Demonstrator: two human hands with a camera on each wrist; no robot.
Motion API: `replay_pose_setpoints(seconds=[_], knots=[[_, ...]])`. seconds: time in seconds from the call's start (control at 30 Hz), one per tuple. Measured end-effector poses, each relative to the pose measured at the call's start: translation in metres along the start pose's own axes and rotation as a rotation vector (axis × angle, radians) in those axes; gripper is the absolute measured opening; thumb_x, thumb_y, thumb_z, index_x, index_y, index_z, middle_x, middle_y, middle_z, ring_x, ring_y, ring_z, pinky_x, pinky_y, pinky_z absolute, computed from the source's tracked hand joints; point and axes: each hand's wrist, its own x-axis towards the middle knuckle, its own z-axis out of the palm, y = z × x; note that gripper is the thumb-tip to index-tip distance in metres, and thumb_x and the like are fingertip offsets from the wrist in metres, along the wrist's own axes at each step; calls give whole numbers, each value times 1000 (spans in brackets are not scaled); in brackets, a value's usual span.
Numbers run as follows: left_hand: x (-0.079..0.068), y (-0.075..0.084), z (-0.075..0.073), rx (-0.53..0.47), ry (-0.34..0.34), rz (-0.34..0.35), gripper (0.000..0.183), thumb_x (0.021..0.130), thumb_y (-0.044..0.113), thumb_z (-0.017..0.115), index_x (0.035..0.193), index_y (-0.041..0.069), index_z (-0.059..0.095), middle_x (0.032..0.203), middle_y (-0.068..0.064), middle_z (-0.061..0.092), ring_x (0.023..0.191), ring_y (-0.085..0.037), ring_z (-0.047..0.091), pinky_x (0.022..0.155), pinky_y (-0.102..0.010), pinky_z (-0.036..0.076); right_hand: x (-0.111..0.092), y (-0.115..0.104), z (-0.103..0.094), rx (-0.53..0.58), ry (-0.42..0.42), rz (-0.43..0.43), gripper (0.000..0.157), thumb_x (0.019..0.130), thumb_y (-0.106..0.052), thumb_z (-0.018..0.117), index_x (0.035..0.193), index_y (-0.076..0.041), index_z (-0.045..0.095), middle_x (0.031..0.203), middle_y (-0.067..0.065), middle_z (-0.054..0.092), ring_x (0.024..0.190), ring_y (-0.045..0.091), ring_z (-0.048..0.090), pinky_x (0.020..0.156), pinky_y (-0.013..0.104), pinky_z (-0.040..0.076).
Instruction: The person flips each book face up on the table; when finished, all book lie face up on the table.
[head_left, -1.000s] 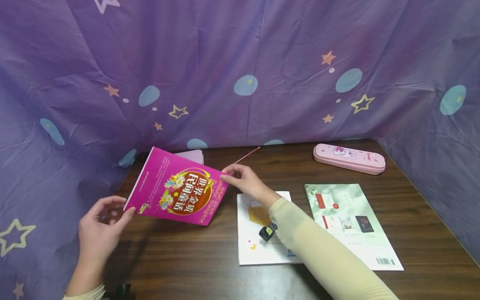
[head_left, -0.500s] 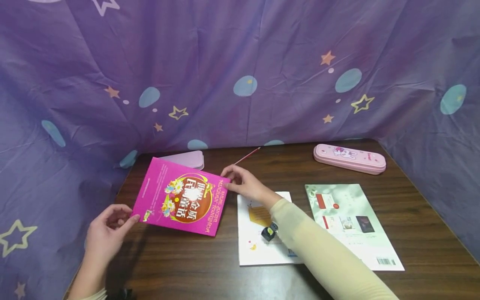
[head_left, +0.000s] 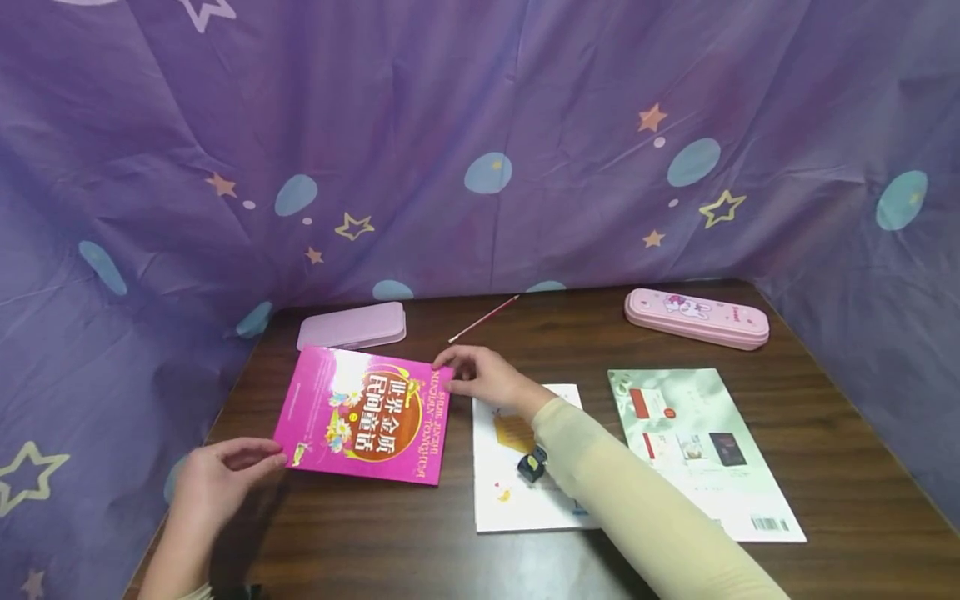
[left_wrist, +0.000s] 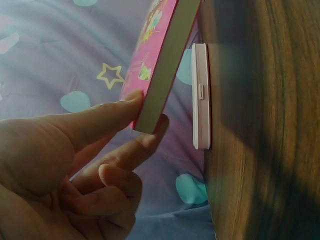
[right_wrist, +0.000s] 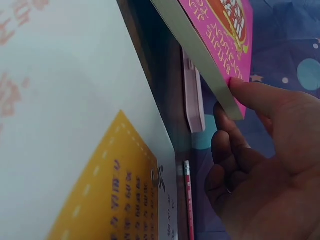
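Note:
A thick pink book (head_left: 367, 417) with a brown oval title and flowers on its cover is held above the table's left half. My left hand (head_left: 225, 483) pinches its near-left corner; in the left wrist view the thumb lies on the cover and a finger is underneath. The far-right corner is pinched by my right hand (head_left: 487, 379), thumb on top, as the right wrist view shows. Both wrist views show the book (right_wrist: 220, 55) raised off the wood. Below my right forearm lies a white book (head_left: 498, 500) with an orange patch, partly covered by the arm.
A plain pink case (head_left: 352, 325) lies behind the held book. A red pencil (head_left: 483, 318) rests near the back edge. At the right are a pink pencil case (head_left: 697, 318) with a rabbit picture and a pale green book (head_left: 705, 450). A purple curtain (head_left: 420, 125) surrounds the table.
Both hands have lowered the pink book toward the table and levelled it, moving it nearer to me. More of the plain pink case and the pencil now shows behind it.

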Motion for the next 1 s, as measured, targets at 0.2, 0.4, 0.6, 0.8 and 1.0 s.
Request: replay_pose_setpoints(seconds=[0.2,0.4,0.6,0.8,1.0], knots=[[0,-1,1,42,-166,-117,27,81,20,89,101,5,80,94,-15,80,78,-5,74,63,-19,51,4,2,1,-52,-37,-17,28,91,-10,78,118,-16,72,95,4,71,80,10,59,75,24,50],[-1,-5,8,93,-270,-167,32,81,26,89,104,7,81,89,-10,81,82,-19,77,69,-28,51,5,2,4,-156,-100,17,27,93,-14,77,119,-18,72,95,1,69,82,11,59,77,27,50],[-4,-8,9,176,-352,-188,37,79,36,88,106,12,82,87,-3,81,91,-25,78,81,-47,56,8,3,8,-339,-164,0,23,94,-22,76,117,-24,73,104,-6,74,101,18,55,103,45,37],[-7,-6,11,225,-396,-206,38,74,44,90,104,21,83,84,3,81,89,-20,76,75,-43,54,13,6,9,-372,-177,9,21,94,-27,76,115,-28,74,107,-8,74,106,20,53,107,49,32],[-9,-3,12,209,-410,-169,37,72,36,92,103,17,83,76,4,79,75,-11,73,75,-39,54,20,6,12,-414,-166,-2,22,94,-29,75,116,-30,75,116,-8,74,113,23,55,106,50,33]])
